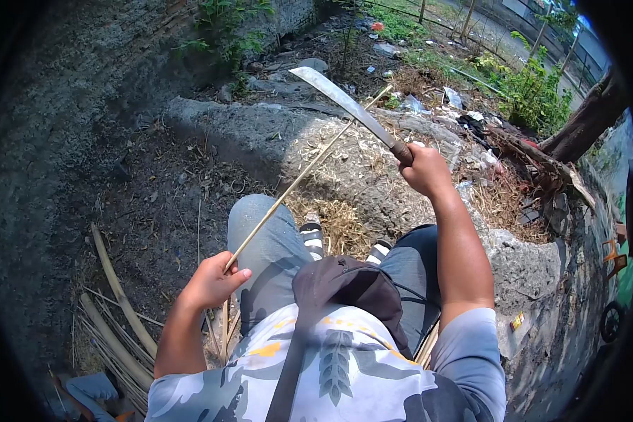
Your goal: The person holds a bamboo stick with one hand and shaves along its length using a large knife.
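Note:
A long curved blade (344, 103) with a dark handle is held in my right hand (426, 171), its tip pointing up and to the left. My left hand (214, 280) is closed around the lower end of a thin pale stick (295, 184), with the thumb along it. The stick slants up to the right across my left knee, and its far end lies behind the blade or against it; I cannot tell whether they touch. Dry shavings (337, 224) lie on the ground between my feet.
Long split strips (123, 299) lie at the lower left beside a rough wall (42, 141). A concrete ledge (221, 130) crosses ahead. A tree trunk (587, 126) leans at the right, near litter and plants. A black bag (348, 285) rests on my lap.

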The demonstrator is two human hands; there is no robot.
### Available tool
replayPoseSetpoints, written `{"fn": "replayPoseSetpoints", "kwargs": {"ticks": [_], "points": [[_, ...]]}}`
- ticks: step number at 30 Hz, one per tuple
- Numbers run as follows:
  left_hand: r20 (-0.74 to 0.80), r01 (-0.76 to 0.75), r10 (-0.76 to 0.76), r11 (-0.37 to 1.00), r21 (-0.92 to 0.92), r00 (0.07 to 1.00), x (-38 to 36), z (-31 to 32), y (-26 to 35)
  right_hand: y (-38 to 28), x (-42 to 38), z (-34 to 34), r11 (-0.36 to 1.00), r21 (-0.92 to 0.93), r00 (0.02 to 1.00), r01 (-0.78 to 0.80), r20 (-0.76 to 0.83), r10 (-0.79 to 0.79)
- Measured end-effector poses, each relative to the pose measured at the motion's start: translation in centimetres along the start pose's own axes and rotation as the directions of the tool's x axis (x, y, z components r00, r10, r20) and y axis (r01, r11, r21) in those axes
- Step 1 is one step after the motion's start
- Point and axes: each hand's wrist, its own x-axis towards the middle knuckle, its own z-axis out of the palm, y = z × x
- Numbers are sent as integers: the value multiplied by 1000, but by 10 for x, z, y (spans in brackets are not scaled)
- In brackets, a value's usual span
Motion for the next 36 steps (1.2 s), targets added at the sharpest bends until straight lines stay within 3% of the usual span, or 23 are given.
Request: {"fn": "replayPoseSetpoints", "kwargs": {"ticks": [2, 5, 6, 9, 10, 13, 15, 17, 20, 22, 27, 30, 33, 36], "points": [[32, 50, -48, 997, -63, 998, 3, 9, 4, 4, -6, 6, 1000, 29, 1000, -6, -5, 7], [83, -91, 102, 989, -120, 991, 12, 22, -13, -22, -28, 7, 989, 24, 989, 144, 34, -145], [74, -170, 177, 982, -87, 981, 15, 24, -9, -33, -33, 9, 976, -4, 975, 217, 54, -216], [152, -137, 196, 934, -331, 969, 22, 23, -6, -62, -43, 15, 857, -66, 859, 511, 71, -507], [174, -111, 174, 940, -321, 969, 20, 22, -7, -70, -47, 11, 844, -49, 844, 534, 78, -530], [190, -50, 107, 958, -283, 976, 11, 15, -12, -60, -42, 3, 857, -131, 867, 498, 98, -489], [158, -17, 56, 971, -238, 986, -5, 7, -5, -39, -31, 8, 963, 41, 961, 268, 66, -270], [111, -33, 57, 978, -206, 992, -7, 7, -10, -24, -27, 11, 974, 116, 980, 196, -42, -192], [114, -44, 70, 976, -213, 991, 0, 11, -28, -35, -35, 3, 981, 83, 984, 176, -24, -174], [166, 16, 25, 971, -239, 986, 3, 10, -22, -50, -42, 0, 971, 36, 969, 238, 60, -239], [173, -71, 120, 962, -265, 978, 8, 16, 2, -97, -51, -11, 844, -150, 852, 515, 203, -483], [201, -67, 125, 960, -271, 972, 4, 14, 2, -97, -39, -23, 851, -208, 874, 482, 186, -450], [189, -53, 104, 964, -260, 976, -4, 14, -5, -68, -19, -23, 981, 5, 976, 193, 105, -192], [152, -44, 77, 976, -213, 985, -4, 18, -7, -58, -21, -21, 994, 105, 994, 29, 99, -40]]}}
